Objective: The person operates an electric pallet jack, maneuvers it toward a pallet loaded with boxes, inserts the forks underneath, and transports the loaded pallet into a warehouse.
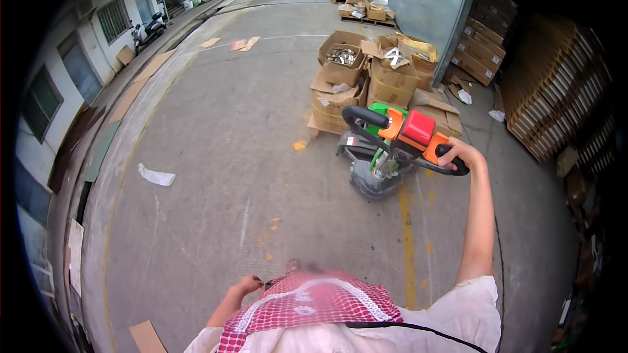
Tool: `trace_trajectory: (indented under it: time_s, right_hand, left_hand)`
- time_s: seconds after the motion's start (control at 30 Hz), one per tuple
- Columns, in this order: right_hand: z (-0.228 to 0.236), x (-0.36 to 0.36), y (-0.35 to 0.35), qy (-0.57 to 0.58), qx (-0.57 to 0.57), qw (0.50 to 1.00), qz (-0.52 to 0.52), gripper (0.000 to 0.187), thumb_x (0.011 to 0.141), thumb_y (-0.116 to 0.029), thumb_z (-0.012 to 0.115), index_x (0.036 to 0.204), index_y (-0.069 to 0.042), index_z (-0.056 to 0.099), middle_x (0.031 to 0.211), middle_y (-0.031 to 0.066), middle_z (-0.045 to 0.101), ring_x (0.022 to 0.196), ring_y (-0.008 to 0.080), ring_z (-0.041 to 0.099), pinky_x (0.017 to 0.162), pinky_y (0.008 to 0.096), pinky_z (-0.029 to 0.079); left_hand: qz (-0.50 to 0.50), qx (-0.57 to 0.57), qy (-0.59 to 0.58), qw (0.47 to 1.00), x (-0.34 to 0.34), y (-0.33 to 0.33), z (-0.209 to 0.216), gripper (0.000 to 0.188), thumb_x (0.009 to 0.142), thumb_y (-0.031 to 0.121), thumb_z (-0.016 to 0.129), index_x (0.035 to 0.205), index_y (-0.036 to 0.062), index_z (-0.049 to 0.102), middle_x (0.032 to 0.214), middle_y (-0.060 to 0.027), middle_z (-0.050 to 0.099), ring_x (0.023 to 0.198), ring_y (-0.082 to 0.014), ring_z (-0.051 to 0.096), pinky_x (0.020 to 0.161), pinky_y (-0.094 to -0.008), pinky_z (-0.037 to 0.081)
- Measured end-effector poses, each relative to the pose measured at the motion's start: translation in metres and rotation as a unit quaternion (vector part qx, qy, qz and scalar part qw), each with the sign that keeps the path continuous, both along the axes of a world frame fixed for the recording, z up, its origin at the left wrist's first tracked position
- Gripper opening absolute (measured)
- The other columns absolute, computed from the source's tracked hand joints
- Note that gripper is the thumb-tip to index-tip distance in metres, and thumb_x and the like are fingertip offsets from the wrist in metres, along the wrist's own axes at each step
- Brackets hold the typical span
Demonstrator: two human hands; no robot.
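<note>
With my right arm stretched out, my right hand [458, 155] is closed around the black loop grip of an electric pallet truck's handle [400, 132]. The handle head has orange parts, a red cover and a second black loop on its far left side. Below it are the truck's dark base [374, 182] and some green bodywork. My left hand [250, 284] hangs low beside the red checked apron [307, 297], fingers curled. A small dark thing shows at its fingertips, too small to make out.
Open cardboard boxes [392, 85], some holding metal parts, stand stacked just beyond the truck. More loaded pallets [369, 19] are farther off by a grey metal door [428, 13]. Stacked flat cardboard [556, 91] rises at right. A white scrap [156, 175] lies on the concrete; a scooter [148, 31] stands at left.
</note>
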State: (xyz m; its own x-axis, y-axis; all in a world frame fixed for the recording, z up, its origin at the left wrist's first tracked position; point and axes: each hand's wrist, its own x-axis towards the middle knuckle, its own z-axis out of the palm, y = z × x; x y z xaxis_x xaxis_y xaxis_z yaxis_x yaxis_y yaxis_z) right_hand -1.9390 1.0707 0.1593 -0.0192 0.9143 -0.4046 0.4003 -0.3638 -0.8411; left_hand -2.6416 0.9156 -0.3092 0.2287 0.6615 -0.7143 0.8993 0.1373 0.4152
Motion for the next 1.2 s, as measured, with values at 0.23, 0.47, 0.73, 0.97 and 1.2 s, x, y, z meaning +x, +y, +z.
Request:
trace_trajectory:
  time_s: [0.23, 0.47, 0.73, 0.97, 1.2]
  right_hand:
    - [0.011, 0.014, 0.006, 0.032, -0.025, 0.999, 0.009, 0.033, 0.064, -0.004, 0.080, 0.088, -0.002, 0.057, 0.066, 0.0062, 0.060, 0.048, 0.0108, 0.051, 0.045, 0.0253, 0.038]
    - [0.018, 0.014, -0.001, 0.071, -0.002, 0.997, 0.004, 0.032, 0.069, -0.005, 0.077, 0.093, -0.002, 0.056, 0.064, 0.0050, 0.055, 0.047, 0.0101, 0.048, 0.043, 0.0252, 0.035]
    - [0.025, 0.030, -0.022, 0.058, 0.021, 0.997, 0.041, 0.025, 0.072, -0.016, 0.079, 0.069, -0.005, 0.056, 0.055, 0.0021, 0.052, 0.042, 0.0088, 0.045, 0.040, 0.0252, 0.033]
    - [0.069, 0.036, -0.046, 0.007, 0.023, 0.991, 0.131, 0.031, 0.073, -0.025, 0.080, 0.078, -0.004, 0.059, 0.056, 0.0007, 0.051, 0.044, 0.0090, 0.046, 0.042, 0.0266, 0.033]
    - [0.111, 0.111, -0.098, -0.065, 0.022, 0.993, 0.095, 0.040, 0.070, -0.035, 0.083, 0.082, -0.003, 0.063, 0.060, 0.0010, 0.054, 0.048, 0.0114, 0.051, 0.045, 0.0275, 0.038]
  left_hand:
    - [0.067, -0.063, -0.005, 0.996, 0.006, 0.006, 0.023, 0.039, 0.086, 0.040, 0.065, 0.106, 0.0093, 0.076, 0.101, -0.0104, 0.075, 0.097, -0.0269, 0.070, 0.086, -0.0363, 0.053]
    - [0.155, -0.018, -0.098, 0.983, 0.069, 0.044, 0.044, 0.035, 0.089, 0.032, 0.064, 0.109, 0.0056, 0.074, 0.096, -0.0090, 0.075, 0.093, -0.0205, 0.071, 0.086, -0.0338, 0.053]
    - [0.079, 0.241, -0.270, 0.929, 0.243, 0.174, 0.261, 0.025, 0.094, 0.020, 0.065, 0.115, 0.0083, 0.072, 0.110, -0.0140, 0.073, 0.101, -0.0261, 0.070, 0.089, -0.0360, 0.053]
    - [-0.126, 0.593, -0.323, 0.727, 0.399, 0.269, 0.476, 0.037, 0.099, 0.032, 0.058, 0.124, 0.0046, 0.062, 0.129, -0.0142, 0.058, 0.123, -0.0312, 0.051, 0.105, -0.0416, 0.040]
    - [-0.150, 0.304, -0.313, 0.887, 0.510, 0.254, 0.549, 0.057, 0.097, 0.046, 0.061, 0.082, -0.0082, 0.067, 0.068, -0.0039, 0.062, 0.065, -0.0086, 0.056, 0.064, -0.0297, 0.048]
